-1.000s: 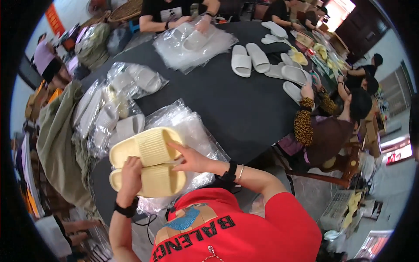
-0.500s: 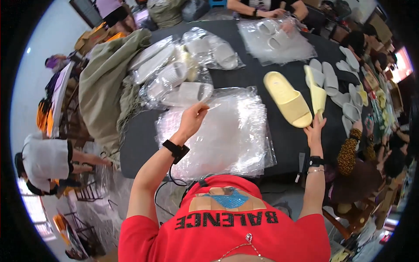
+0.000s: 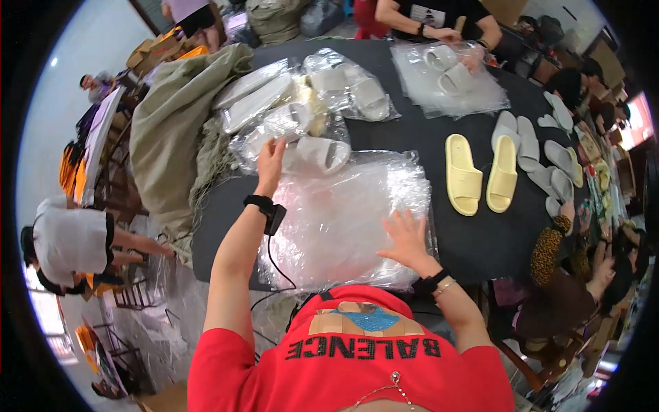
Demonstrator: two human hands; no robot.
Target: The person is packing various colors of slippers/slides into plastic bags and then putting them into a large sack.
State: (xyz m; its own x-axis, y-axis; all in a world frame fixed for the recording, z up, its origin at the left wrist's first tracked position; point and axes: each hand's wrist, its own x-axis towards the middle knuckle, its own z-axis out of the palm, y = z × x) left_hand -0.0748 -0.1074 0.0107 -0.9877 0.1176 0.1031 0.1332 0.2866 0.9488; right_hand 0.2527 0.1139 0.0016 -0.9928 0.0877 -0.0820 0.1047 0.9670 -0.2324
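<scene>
My right hand [image 3: 406,242] lies with fingers spread on the right side of a stack of clear plastic bags [image 3: 336,226]. My left hand [image 3: 270,163] is at the stack's far left corner, fingers stretched upward and holding nothing that I can see. Just beyond it are grey slippers in clear bags [image 3: 322,154], partly behind the fingers. To the right of the stack, a yellow slipper [image 3: 464,175] and a second yellow slipper [image 3: 502,175] lie side by side, soles down, touched by neither hand.
More bagged slippers [image 3: 350,86] lie at the far left of the dark table [image 3: 439,261], beside a grey-green sack [image 3: 165,130]. Loose grey slippers [image 3: 527,144] are at the right. Across the table a person [image 3: 439,20] handles bagged slippers [image 3: 449,69]; another person's patterned sleeve [image 3: 546,250] reaches in at right.
My right hand has let go of a yellow slipper, now flat beside the other, and moved left onto the bags. My left hand has shifted left and its fingers have straightened.
</scene>
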